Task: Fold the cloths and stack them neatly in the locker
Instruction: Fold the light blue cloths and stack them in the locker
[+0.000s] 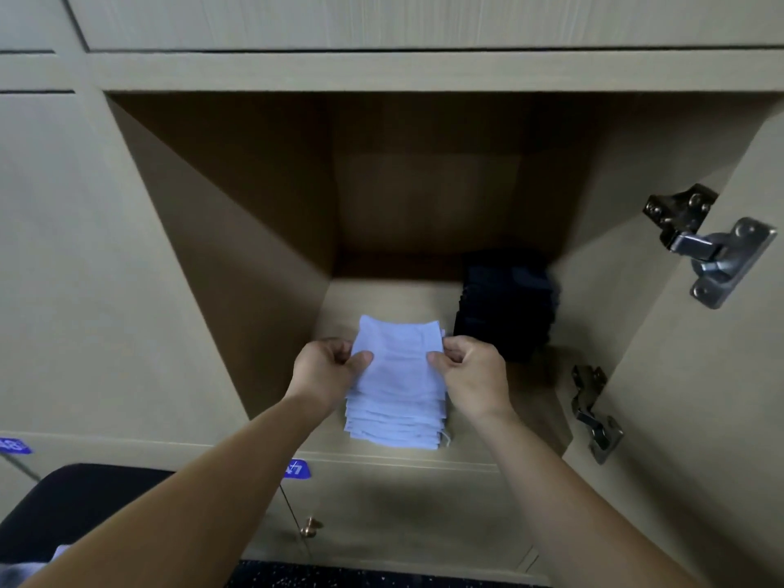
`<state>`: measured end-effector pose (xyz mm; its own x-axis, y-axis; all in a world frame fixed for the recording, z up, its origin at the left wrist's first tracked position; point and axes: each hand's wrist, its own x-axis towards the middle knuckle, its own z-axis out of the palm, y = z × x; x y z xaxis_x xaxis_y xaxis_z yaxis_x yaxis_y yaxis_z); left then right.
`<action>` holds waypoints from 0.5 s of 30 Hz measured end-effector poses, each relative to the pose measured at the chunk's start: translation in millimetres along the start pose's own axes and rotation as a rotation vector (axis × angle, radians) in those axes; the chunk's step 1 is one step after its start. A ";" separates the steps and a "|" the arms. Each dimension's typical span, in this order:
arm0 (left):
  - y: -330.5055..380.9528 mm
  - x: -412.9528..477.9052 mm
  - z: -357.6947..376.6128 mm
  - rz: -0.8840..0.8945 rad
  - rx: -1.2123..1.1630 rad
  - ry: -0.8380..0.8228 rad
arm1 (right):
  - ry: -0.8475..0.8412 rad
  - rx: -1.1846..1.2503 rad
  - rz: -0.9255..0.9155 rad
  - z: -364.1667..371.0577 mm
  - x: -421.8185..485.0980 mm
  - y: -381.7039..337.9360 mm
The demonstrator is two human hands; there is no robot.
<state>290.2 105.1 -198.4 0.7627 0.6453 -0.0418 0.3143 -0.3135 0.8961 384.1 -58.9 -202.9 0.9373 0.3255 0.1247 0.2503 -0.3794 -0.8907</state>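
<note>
- While both arms reach into the open locker (382, 297), each hand grips the top cloth (399, 362) of the white stack (394, 424).
- left hand (329, 369): narrow and curled. The thumb lies on top of the cloth's left edge with the fingers bent in at that edge, so it pinches the cloth.
- right hand (471, 375): mirror of the left. The thumb is on the cloth's right edge with the fingers curled down beside it, pinching.
- top cloth: white, folded, roughly rectangular, stretched between the two hands. Its far edge sticks out past the fingertips toward the locker's back. Cannot tell whether it rests fully on the stack.
- white stack: directly under both hands and wrists, on the locker floor near the front lip. The near edges of its layers show between the wrists, fairly even.
- dark stack (505, 307): beyond the right hand on its outer side, deeper in the locker. The knuckles overlap it in view, so contact cannot be told.
- door (700, 418): open, out past the right forearm. The lower hinge (594, 413) is near that wrist and the upper hinge (712, 248) is farther out.
- blue label (297, 468): just under the left forearm, with a knob (311, 526) nearer the body.
- black seat (76, 498): outside the left forearm, by the elbow.
</note>
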 end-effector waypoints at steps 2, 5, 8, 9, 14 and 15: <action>-4.4 -1.1 2.0 0.005 0.000 -0.007 | -0.003 0.004 0.011 2.0 -0.2 5.0; -8.7 -2.8 4.7 0.005 -0.004 -0.015 | -0.009 0.015 0.023 5.7 -0.8 11.6; -10.4 -0.8 7.4 0.000 0.003 0.001 | -0.005 0.033 0.033 10.5 -3.2 15.9; -10.8 1.3 8.2 -0.001 0.008 0.002 | -0.001 0.033 0.039 11.3 -4.4 17.2; -6.1 -0.4 9.4 0.075 0.135 0.004 | 0.024 -0.111 -0.012 5.9 -7.7 17.2; -4.1 -2.5 9.3 0.150 0.235 0.025 | 0.053 -0.260 -0.087 3.5 -9.2 14.9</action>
<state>292.3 98.3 -206.1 0.7976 0.5954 0.0969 0.3235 -0.5577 0.7644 378.4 -64.5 -218.8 0.9191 0.3232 0.2252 0.3782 -0.5637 -0.7344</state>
